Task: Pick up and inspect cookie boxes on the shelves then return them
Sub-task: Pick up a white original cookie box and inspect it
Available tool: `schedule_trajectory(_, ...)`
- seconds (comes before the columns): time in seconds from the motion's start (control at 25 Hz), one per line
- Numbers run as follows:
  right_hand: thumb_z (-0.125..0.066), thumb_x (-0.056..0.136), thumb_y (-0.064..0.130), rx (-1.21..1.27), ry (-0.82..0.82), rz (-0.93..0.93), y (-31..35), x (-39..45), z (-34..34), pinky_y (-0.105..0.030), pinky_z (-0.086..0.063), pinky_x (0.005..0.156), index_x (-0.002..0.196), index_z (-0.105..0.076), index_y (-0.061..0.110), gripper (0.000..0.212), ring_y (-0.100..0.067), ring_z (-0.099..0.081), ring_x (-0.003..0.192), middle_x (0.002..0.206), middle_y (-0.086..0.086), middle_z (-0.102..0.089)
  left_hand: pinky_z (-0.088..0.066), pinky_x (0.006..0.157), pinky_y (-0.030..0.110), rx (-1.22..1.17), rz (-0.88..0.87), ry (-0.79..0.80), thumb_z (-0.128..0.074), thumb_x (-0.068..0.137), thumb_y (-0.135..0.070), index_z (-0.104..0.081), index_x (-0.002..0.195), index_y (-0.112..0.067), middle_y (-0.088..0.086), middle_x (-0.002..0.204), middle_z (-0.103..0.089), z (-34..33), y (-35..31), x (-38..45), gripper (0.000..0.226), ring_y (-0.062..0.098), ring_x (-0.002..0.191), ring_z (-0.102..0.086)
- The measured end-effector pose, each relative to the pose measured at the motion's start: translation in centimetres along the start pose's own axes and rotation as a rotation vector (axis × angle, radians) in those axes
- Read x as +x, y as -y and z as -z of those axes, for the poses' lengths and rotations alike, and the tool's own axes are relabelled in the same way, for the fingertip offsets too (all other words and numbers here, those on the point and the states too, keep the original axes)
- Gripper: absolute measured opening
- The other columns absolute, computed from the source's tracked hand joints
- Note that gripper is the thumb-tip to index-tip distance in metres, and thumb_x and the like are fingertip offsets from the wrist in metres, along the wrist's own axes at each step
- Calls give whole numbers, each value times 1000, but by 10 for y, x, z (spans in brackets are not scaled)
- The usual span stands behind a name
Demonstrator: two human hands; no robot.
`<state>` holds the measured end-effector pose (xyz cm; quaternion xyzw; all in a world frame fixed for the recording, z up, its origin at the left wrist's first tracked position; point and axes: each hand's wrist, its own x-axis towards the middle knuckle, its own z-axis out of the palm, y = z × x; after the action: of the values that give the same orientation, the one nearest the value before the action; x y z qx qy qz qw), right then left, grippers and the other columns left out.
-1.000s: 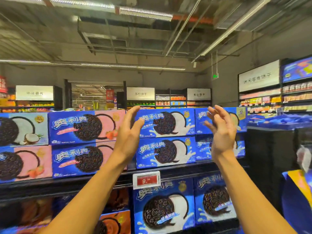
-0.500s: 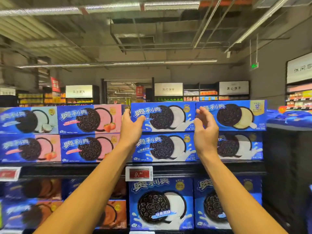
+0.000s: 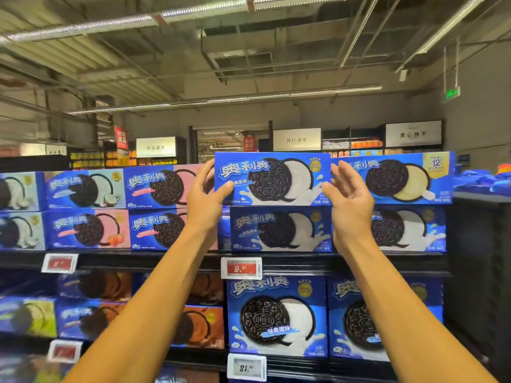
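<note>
Shelf (image 3: pixel 177 261) runs across mid frame, packed two rows high with blue cookie boxes faced outward so labels read from the aisle. More boxes fill the tier below, lower centre and lower right.

Target box (image 3: pixel 272 178), blue with white cream, sits centre frame on the top row, stacked on a matching box (image 3: pixel 280 229). Its front looks a touch larger and prouder than its neighbours, so I judge it's partly drawn out of the row, though I can't be sure.

Both arms reach up from the bottom edge. Left hand (image 3: pixel 206 193) grips the box's left end, thumb on the front face, fingers wrapped behind the edge. That's the hold doing the work. Right hand (image 3: pixel 347 199) is wide at the box's right end, fingers spread and relaxed, palm facing the end. Touching or just short, can't tell. I read it as set to catch the other end so the long box stays level.

Price tag (image 3: pixel 241 268), red, clipped to the shelf edge just under the stack.
</note>
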<state>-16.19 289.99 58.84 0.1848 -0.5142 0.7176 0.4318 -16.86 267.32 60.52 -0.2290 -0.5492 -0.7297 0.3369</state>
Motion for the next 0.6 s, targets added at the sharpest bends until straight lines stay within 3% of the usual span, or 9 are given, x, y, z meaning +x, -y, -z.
schedule_trajectory(0.12,-60,91,-11,28,31,43,3,-18,-3,-8,-49,81,130,-57,17,48,14,-62,103,118,16,-63,-56,72,21,-214,76,-31,-58,87,13,-60,123,-21,-4,104,-74,11,-5,-15,49,9,91,-71)
schedule_trajectory(0.24,-57,88,-19,101,18,60,4,-33,-8,-12,-51,83,125,-57,14,50,10,-65,101,116,12,-64,-56,66,28,-382,172,-47,-53,87,15,-63,116,-25,-5,105,-74,22,-7,-28,51,11,88,-71)
schedule_trajectory(0.36,-58,87,-20,124,30,69,1,-48,-15,-20,-51,95,124,-57,15,51,3,-65,108,119,5,-66,-53,74,36,-505,251,-52,-51,87,11,-64,110,-29,-3,110,-70,41,-9,-40,47,19,96,-67)
schedule_trajectory(0.48,-61,90,-12,199,-8,-6,-5,-67,-28,-20,-52,94,125,-57,13,43,0,-66,108,124,-2,-68,-47,85,41,-607,299,-47,-54,89,-5,-63,113,-31,-1,119,-68,65,-8,-51,37,22,106,-64)
schedule_trajectory(0.6,-61,94,-3,208,-4,-56,-6,-86,-46,-12,-51,81,110,-64,22,30,5,-69,92,98,15,-77,-46,98,45,-679,327,-39,-54,91,-11,-63,119,-27,2,122,-70,91,-8,-57,33,23,113,-65)
